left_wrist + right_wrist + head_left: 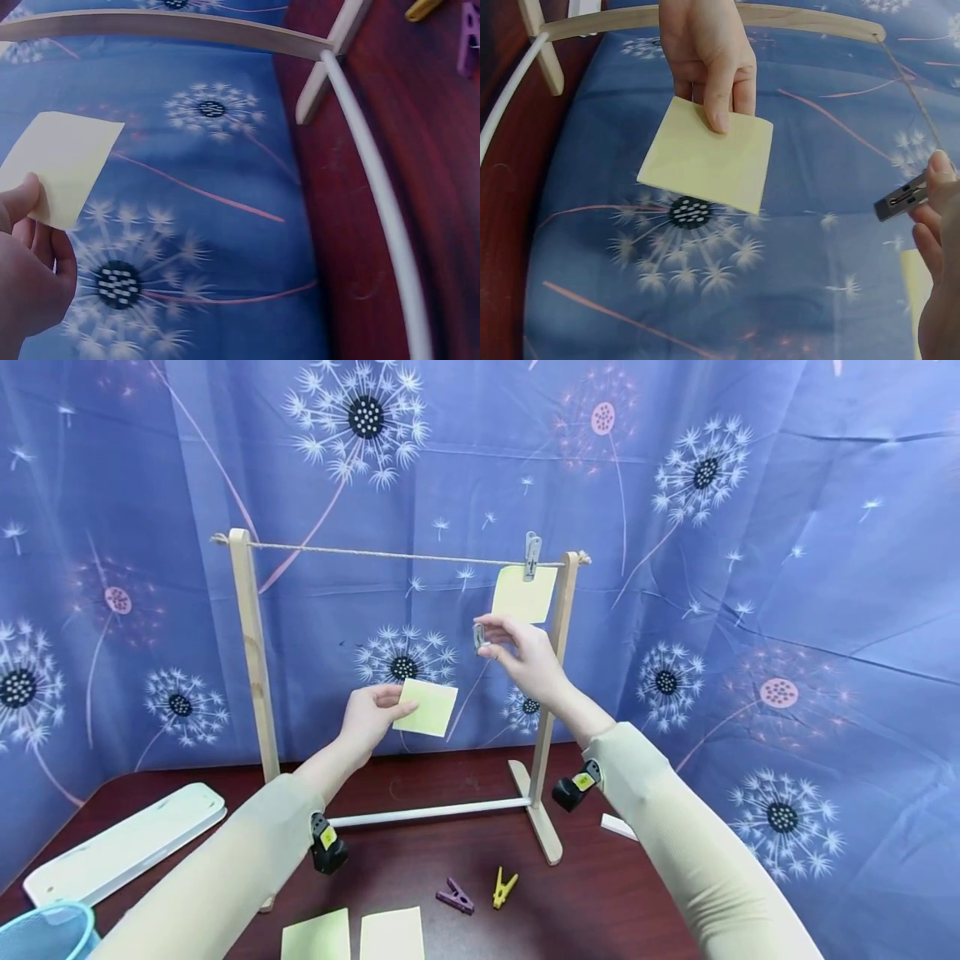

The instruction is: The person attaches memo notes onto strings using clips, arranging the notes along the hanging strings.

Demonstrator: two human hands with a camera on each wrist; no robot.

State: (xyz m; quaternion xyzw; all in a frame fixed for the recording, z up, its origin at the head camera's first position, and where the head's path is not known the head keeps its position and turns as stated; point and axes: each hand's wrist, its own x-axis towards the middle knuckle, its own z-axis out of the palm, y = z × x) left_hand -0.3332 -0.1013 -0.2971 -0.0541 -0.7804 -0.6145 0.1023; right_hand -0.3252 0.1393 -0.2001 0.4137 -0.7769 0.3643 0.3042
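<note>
My left hand [370,718] pinches a pale yellow sticky note [431,708] by its left side, thumb in front and fingers behind. In the right wrist view that note [709,157] faces the camera, flat. Higher up and to the right, my right hand [527,658] holds a grey clothespin [478,637] between thumb and fingers, below the string [390,556]. The clothespin [902,199] and the left hand's note are apart. Another yellow note [525,593] hangs at the string's right end under a grey clothespin [532,556], partly behind my right hand.
A wooden stand's posts [257,652] carry the string, joined low down by a white rod [431,812]. On the dark red table lie a purple clothespin [455,896], a yellow clothespin [504,888], two paper notes [392,935], a white case [127,843] and a blue mesh basket [48,935].
</note>
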